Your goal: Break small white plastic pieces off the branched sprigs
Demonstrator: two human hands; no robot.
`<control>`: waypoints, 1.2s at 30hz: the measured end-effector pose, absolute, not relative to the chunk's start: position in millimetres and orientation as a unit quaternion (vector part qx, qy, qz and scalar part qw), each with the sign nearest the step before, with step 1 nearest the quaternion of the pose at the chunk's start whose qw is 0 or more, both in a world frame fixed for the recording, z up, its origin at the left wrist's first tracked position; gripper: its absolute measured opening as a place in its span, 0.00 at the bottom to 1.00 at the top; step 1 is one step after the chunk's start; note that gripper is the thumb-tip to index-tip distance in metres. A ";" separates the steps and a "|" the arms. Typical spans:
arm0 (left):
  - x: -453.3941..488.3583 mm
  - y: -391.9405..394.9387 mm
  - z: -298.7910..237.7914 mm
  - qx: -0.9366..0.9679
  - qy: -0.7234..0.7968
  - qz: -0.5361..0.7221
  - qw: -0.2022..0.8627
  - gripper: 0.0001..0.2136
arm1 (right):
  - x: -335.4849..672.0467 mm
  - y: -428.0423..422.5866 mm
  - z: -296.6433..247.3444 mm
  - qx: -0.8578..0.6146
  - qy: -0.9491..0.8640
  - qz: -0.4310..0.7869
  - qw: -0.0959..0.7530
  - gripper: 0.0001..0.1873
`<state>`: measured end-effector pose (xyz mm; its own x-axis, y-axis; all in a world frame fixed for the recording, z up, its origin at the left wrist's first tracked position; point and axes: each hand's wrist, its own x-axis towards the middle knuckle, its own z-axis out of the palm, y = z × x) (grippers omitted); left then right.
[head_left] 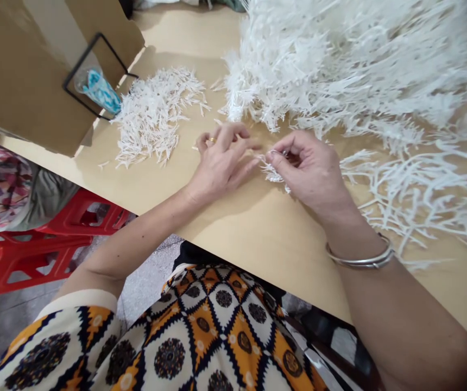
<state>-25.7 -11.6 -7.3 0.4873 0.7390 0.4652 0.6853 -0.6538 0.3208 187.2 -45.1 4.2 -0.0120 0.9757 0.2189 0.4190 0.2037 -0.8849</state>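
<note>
My right hand (313,168) is closed, pinching a small white branched plastic piece (273,172) between thumb and fingertips just above the table. To its left, my left hand (224,160) has its fingers stretched out and apart, slightly blurred, with the thumb tip close to the white piece. Whether the thumb touches it, I cannot tell. Longer white branched strands (421,190) lie loosely on the table by my right wrist. A heap of short white pieces (156,111) rests beyond my left hand.
A large pile of white strands (339,65) covers the back right of the table (258,228). At the back left stand a cardboard box (33,65), a black wire frame (70,81) and a clear cup with blue-and-white contents (102,92). Red stools (33,260) stand at left beside another person's clothing (1,184).
</note>
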 end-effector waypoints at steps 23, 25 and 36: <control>-28.7 -8.2 0.6 0.881 0.372 0.247 0.158 0.27 | 186.5 -47.1 9.9 -0.540 -0.669 0.353 0.369 0.03; -29.1 -8.2 1.2 0.890 0.362 0.229 0.155 0.26 | 182.2 -47.5 10.4 -0.571 -0.681 0.305 0.343 0.04; -26.9 -20.7 4.1 0.870 0.381 0.276 0.147 0.26 | 199.3 -34.1 -3.9 -0.632 -0.655 0.205 0.361 0.03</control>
